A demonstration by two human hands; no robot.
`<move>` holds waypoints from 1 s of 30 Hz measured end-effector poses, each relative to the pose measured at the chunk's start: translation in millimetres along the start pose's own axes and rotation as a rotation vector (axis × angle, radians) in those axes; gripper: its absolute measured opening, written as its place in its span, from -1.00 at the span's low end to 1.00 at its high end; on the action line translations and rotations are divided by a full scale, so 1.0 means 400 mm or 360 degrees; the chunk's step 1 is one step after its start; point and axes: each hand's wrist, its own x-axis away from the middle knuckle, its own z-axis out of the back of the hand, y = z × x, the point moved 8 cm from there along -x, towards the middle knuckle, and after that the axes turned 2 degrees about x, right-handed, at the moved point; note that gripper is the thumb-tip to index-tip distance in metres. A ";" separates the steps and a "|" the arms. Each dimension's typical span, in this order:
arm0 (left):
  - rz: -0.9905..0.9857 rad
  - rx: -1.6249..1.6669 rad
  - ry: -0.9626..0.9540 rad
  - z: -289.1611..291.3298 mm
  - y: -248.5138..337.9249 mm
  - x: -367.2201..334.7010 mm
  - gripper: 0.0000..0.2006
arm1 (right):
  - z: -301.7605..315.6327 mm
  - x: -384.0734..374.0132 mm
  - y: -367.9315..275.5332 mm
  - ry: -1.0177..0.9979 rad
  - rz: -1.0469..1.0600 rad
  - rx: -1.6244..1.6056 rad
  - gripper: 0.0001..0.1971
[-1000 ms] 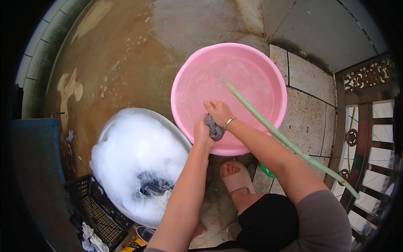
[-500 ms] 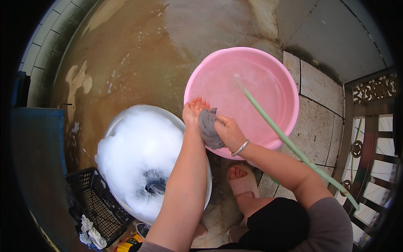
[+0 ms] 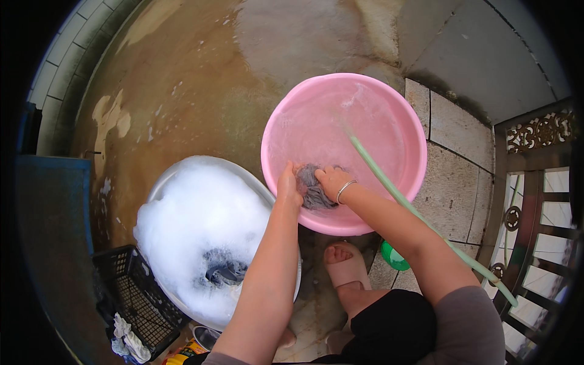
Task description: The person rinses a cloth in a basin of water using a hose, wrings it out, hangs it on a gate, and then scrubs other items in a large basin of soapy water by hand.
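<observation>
Cloth (image 3: 314,196) lies bunched in the pink tub (image 3: 340,227), at the frame's centre; rinsing looks to be the step in hand. The right hand (image 3: 334,183) curls its fingers into it; the left hand (image 3: 290,184) borders its left side, grip unclear. Wringing would call for both hands closing firmly around it.

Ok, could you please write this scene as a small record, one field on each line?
left hand: at the left edge of the cloth
right hand: fingers on the cloth
cloth: grey, bunched, inside the basin's near side
basin: pink, holding water
hose: pale green, reaching into the basin
tub: grey, left of the basin, heaped with foam
</observation>
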 end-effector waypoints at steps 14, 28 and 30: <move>0.0164 0.0652 -0.0838 -0.044 -0.087 -0.031 -0.75 | 0.191 0.175 -0.228 0.0495 0.0369 -0.0826 -0.69; -0.0119 -0.0188 0.0128 0.008 -0.002 0.079 -0.78 | 0.082 0.053 -0.045 0.0061 0.0124 0.0240 -0.53; -0.0132 0.0025 0.0135 0.000 -0.016 0.060 -0.77 | -0.024 0.059 -0.057 -0.0569 0.0280 0.0213 -0.57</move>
